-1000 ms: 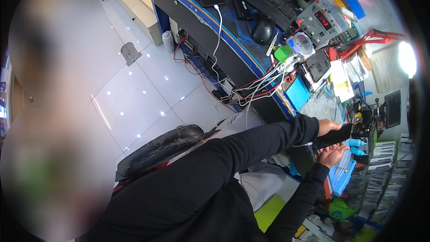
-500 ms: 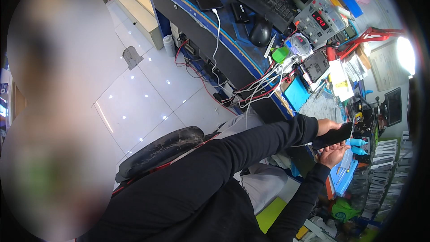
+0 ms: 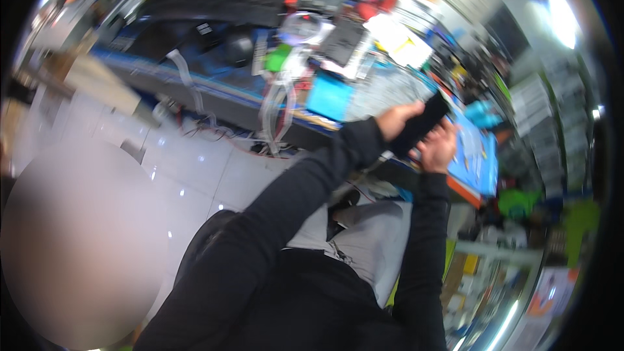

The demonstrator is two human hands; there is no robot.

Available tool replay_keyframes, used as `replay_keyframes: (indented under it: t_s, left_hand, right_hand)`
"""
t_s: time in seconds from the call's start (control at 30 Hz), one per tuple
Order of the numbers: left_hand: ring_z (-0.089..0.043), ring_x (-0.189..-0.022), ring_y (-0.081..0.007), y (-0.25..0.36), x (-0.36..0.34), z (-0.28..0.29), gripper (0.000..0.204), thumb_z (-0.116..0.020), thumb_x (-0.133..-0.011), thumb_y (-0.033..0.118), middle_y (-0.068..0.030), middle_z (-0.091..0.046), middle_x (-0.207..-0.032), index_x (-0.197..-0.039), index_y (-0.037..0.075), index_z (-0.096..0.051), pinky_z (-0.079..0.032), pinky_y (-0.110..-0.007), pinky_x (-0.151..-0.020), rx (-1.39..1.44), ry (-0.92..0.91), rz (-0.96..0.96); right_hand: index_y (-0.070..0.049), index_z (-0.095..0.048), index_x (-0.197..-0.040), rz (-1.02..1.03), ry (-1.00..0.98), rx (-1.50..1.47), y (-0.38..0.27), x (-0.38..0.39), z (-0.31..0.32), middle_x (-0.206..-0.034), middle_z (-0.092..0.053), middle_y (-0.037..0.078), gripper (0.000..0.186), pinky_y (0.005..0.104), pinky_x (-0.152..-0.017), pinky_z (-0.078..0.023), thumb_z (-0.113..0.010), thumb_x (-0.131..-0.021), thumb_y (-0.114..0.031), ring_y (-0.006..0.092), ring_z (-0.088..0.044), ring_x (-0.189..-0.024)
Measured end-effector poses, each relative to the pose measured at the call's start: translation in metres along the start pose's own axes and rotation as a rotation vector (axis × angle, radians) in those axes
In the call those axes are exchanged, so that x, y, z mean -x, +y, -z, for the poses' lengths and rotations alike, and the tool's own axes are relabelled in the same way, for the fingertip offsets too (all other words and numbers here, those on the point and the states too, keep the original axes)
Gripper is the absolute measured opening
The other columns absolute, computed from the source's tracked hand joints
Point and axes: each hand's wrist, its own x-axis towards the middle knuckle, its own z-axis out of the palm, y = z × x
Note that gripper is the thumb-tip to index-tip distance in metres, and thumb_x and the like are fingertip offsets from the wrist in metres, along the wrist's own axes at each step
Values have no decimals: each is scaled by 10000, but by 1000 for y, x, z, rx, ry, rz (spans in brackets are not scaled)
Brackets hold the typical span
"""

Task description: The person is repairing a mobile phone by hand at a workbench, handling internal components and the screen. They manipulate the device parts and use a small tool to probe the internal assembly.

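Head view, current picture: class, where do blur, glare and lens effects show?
Head view: the white cable smears into a band, and the dark device looks soft-edged; head view: the bright light glares at upper right; head view: black corners frame the fisheye image, and a blurred oval covers lower left.

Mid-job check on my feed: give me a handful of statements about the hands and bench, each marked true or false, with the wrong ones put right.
1. The left hand holds a dark slab. True.
2. The right hand is on the mouse. False: it is right beside the dark slab; blur hides whether it touches it.
3. In the picture, the green block lies left of the blue pad. True.
4. Both sleeves are white. False: they are black.
5. In the picture, the turquoise bottles are to the right of both hands. True.
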Motion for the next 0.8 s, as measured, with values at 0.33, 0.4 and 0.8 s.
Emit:
replay_keyframes:
  t_s: [0.33, 0.4, 0.8]
  left_hand:
    - [-742, -867, -297, 9, 10, -20, 595, -324, -1106, 480, -180, -703, -1162, -1406, 10, -533, -650, -444, -701, -36, 50, 15]
    - [-731, -892, -312, 8, 10, -25, 613, -308, -1106, 486, -194, -686, -1191, -1407, -3, -522, -640, -457, -731, -42, 63, 35]
    - [-689, -950, -366, 14, 13, -31, 660, -291, -1095, 529, -245, -626, -1313, -1506, 38, -454, -592, -496, -776, -64, 92, 64]
  right_hand:
    - [-50, -556, -1096, 103, 43, -142, 7, 2, 2, -850, -606, 62, 544, 322, -603, -499, -354, -1105, -555, 173, -571, -653]
    - [-33, -534, -1112, 124, 39, -135, 7, 2, 6, -857, -621, 78, 561, 321, -581, -508, -334, -1107, -558, 173, -580, -633]
    - [-16, -580, -1029, 129, 16, -176, 6, 1, -7, -750, -586, 26, 605, 256, -511, -490, -370, -1091, -579, 152, -620, -558]
